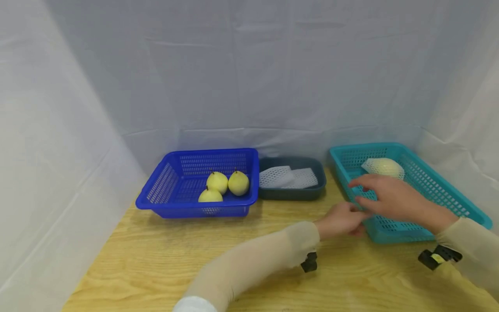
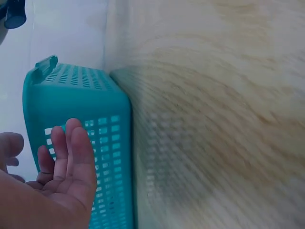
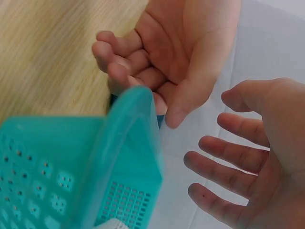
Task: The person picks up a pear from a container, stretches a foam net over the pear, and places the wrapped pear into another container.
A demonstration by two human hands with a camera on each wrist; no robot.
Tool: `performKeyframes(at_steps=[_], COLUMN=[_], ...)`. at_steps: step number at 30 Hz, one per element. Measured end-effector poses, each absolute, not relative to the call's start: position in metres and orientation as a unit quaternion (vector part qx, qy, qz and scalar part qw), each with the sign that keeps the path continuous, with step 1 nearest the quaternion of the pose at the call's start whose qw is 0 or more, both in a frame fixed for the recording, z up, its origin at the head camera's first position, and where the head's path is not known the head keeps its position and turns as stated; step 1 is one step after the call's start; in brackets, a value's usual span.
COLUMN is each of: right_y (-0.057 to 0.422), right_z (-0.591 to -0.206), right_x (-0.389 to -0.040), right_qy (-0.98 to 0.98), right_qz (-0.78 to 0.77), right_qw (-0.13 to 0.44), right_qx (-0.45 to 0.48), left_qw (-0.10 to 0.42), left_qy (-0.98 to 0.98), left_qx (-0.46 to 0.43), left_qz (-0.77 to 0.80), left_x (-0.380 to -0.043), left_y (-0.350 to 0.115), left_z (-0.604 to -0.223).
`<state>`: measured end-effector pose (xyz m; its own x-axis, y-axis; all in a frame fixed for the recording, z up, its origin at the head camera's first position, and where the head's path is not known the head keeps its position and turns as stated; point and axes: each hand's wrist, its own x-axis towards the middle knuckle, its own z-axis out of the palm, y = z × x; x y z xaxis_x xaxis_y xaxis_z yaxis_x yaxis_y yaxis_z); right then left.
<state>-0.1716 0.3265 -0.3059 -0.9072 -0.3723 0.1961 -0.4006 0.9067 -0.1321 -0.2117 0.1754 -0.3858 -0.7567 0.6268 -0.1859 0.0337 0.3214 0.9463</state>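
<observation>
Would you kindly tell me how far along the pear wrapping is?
Done, apparently: one netted pear lies in the teal basket. In hand: nothing; the left hand and right hand look empty by that basket. Left, likely: three bare pears in the blue basket, with loose nets in the dark tray.

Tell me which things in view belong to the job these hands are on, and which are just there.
Seemingly part of the job:
left hand and right hand, both empty
teal basket
netted fruit inside it
three pears in the blue basket
white mesh sleeves in the dark tray

Just there:
wooden table
white sheeting
black wrist gear
</observation>
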Motion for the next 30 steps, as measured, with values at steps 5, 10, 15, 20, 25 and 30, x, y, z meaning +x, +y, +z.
performKeyframes(at_steps=[5, 10, 15, 20, 25, 30], right_y=[0.323, 0.32, 0.313, 0.305, 0.299, 0.292], right_z=[-0.314, -0.321, -0.325, -0.329, -0.331, -0.33], right_x=[-0.17, -0.168, -0.166, -0.166, -0.164, -0.163], right_qy=[-0.969, -0.965, -0.965, -0.965, -0.965, -0.963], right_qz=[0.11, 0.141, 0.15, 0.148, 0.146, 0.151], right_qw=[0.085, 0.07, 0.065, 0.049, 0.044, 0.031], right_qx=[0.204, 0.208, 0.207, 0.212, 0.216, 0.223], left_qw=[0.242, 0.219, 0.201, 0.162, 0.108, 0.071], left_qy=[0.784, 0.791, 0.797, 0.809, 0.828, 0.842], left_qx=[0.246, 0.266, 0.286, 0.304, 0.317, 0.309], left_qz=[0.515, 0.505, 0.493, 0.475, 0.449, 0.437], left_x=[-0.213, -0.211, -0.211, -0.211, -0.213, -0.217], left_y=[0.156, 0.134, 0.106, 0.073, 0.035, -0.005], left_z=[-0.381, -0.374, -0.361, -0.345, -0.327, -0.317])
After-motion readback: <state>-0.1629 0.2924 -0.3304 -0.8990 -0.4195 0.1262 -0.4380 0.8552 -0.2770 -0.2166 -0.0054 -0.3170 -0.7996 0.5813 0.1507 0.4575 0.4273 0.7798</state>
